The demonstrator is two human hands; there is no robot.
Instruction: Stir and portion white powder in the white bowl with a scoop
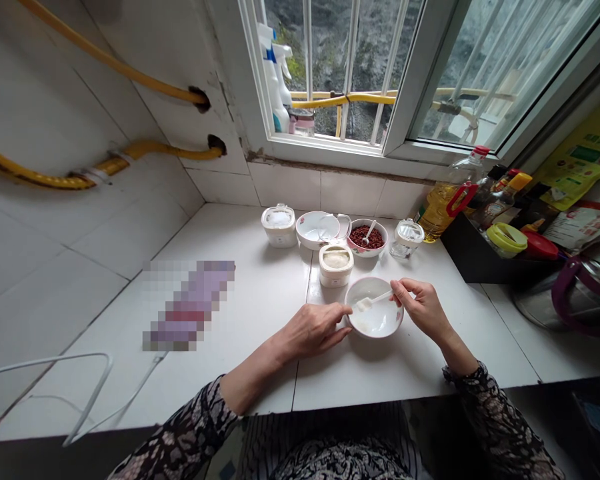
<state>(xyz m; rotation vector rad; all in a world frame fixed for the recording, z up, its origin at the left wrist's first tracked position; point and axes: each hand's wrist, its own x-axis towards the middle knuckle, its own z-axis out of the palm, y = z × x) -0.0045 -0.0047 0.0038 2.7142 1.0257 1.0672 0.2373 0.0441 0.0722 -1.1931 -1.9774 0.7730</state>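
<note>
A white bowl stands near the counter's front edge with a little white powder inside. My left hand grips its left rim between thumb and fingers. Pinched in my right hand is a small white spoon, its scoop end over the bowl and carrying some white powder. Just behind the bowl sits a square cream container of pale powdery contents. Farther back stand a bowl of red beans with a white spoon in it, another white bowl, and a white lidded container.
A small clear jar stands right of the beans. An oil bottle and a black box of condiments line the right side, beside a metal kettle. Left lies a blurred purple object with a white cable.
</note>
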